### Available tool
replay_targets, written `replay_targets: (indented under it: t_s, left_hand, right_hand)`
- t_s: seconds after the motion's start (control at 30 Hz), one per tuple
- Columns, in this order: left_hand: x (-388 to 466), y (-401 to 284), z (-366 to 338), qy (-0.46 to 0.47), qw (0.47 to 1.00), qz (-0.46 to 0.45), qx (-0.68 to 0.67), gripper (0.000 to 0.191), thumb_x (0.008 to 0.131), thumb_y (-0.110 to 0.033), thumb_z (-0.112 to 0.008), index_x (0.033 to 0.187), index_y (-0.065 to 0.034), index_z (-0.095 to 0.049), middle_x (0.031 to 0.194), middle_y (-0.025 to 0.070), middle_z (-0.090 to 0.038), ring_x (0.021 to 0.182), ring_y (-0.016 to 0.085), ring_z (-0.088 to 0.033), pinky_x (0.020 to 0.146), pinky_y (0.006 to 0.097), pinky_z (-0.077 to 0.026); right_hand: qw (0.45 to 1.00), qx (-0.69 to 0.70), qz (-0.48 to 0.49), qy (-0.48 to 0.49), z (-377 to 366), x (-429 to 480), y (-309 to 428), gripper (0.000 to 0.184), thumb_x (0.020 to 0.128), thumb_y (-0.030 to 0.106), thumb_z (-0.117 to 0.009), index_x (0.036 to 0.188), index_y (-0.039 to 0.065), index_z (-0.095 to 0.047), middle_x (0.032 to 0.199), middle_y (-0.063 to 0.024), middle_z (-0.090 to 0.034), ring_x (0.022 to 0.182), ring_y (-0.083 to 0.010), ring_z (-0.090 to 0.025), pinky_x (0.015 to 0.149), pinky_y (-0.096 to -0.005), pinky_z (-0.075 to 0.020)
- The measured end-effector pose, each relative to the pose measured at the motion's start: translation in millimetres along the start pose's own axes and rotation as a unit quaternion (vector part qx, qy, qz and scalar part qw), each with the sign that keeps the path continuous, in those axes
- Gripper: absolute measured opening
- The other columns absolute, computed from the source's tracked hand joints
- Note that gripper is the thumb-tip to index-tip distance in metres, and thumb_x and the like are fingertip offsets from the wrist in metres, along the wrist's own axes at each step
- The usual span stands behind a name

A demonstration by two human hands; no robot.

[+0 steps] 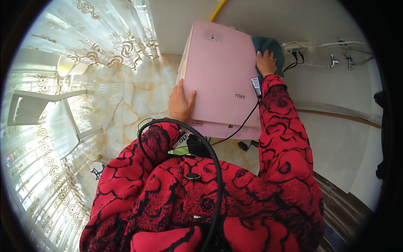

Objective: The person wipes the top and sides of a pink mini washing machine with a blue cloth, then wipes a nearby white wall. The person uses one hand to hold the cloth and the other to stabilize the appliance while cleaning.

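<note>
A pink box-shaped appliance (pixel 220 69) with a smooth rounded top stands before me, writing printed on that face. My left hand (pixel 181 102) rests along its left edge, thumb apart on the top and fingers lying by the side. Over the far right edge drapes a dark teal cloth (pixel 277 50). My right hand (pixel 266 62) presses this cloth against the appliance, fingers spread on it. Part of the cloth hangs down the right side, where its lower end is hidden.
Power plugs (pixel 297 56) and wall taps (pixel 333 60) are at the right. A yellow pipe (pixel 217 11) rises behind the appliance. Small black adapters (pixel 247 145) lie on the marble-patterned floor (pixel 141 94). A white chair (pixel 59 126) stands left, near lace curtains (pixel 104 41). A black cable (pixel 217 176) crosses my front.
</note>
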State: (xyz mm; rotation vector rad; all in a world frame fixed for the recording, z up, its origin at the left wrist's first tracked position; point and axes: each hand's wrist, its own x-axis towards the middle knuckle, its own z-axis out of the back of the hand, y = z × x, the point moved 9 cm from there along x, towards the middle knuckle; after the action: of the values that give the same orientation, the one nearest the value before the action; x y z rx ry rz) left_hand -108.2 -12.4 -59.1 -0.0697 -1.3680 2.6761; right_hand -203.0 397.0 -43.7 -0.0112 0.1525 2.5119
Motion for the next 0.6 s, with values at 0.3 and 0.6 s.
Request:
replay_targets:
  t_s: [0.3, 0.6]
  left_hand:
    - [-0.5, -1.5, 5.1, 0.003, 1.0, -0.009, -0.018, 0.067, 0.086, -0.033, -0.061, 0.136, 0.0027, -0.034, 0.121, 0.0254, -0.05, 0.109, 0.04, -0.049, 0.093, 0.0444, -0.041]
    - [-1.0, -6.0, 3.1, -0.003, 1.0, 0.005, -0.027, 0.064, 0.087, -0.031, -0.06, 0.135, 0.0032, -0.035, 0.122, 0.0251, -0.05, 0.111, 0.041, -0.049, 0.095, 0.0444, -0.04]
  right_hand:
    - [0.988, 0.024, 0.15, -0.032, -10.0, 12.2, 166.4, 0.048, 0.092, 0.048, -0.041, 0.131, 0.021, -0.049, 0.138, -0.0062, -0.049, 0.131, -0.0354, -0.036, 0.105, -0.0592, -0.0225]
    - [0.904, 0.094, 0.384, -0.161, 3.3, -50.7, 270.9, 0.036, 0.086, 0.041, -0.054, 0.115, 0.022, -0.061, 0.125, -0.0024, -0.057, 0.121, -0.029, -0.046, 0.097, -0.0574, -0.0313]
